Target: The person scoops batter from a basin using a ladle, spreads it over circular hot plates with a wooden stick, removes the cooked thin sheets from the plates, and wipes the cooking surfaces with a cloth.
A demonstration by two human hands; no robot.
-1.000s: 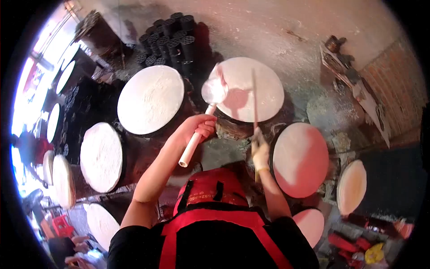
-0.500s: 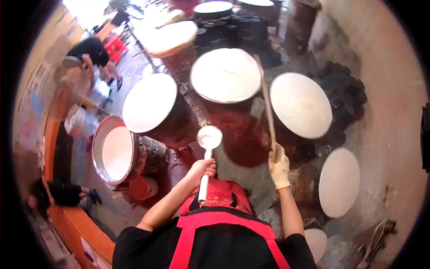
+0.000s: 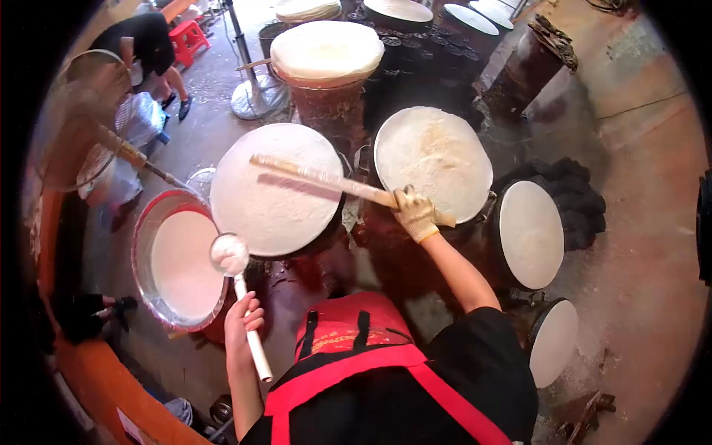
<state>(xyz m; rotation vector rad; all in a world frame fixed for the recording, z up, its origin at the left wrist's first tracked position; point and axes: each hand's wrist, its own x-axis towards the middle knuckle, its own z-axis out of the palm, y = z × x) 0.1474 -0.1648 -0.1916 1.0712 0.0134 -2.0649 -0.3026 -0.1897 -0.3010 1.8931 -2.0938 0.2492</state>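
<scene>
My bare left hand (image 3: 245, 319) is wrapped round the pale handle of a ladle (image 3: 230, 254). White batter coats the ladle's bowl, which hangs between the bucket of pale batter (image 3: 138, 256) and the nearest round griddle (image 3: 274, 222). A white layer covers that griddle. On my right hand (image 3: 416, 213) is a light work glove, its fingers closed round a wooden stick (image 3: 315, 175). The stick points left above the nearest griddle and casts a shadow there; I cannot tell whether it touches. Below my gloved hand lies another white-covered griddle (image 3: 437, 159), with a ruffled, yellowish middle.
Two more white-topped griddles (image 3: 531, 234) stand to my right. Ahead, a stack of round white sheets (image 3: 326, 52) rests on a drum, near a metal stand (image 3: 252, 96). A fan (image 3: 85, 122) stands at left. Behind it a person in black (image 3: 137, 44) bends near a red stool (image 3: 188, 41).
The view has turned and the griddles sit differently in it. My left hand has carried the ladle left to the bucket's edge. My right hand has swung the stick from pointing forward to pointing left.
</scene>
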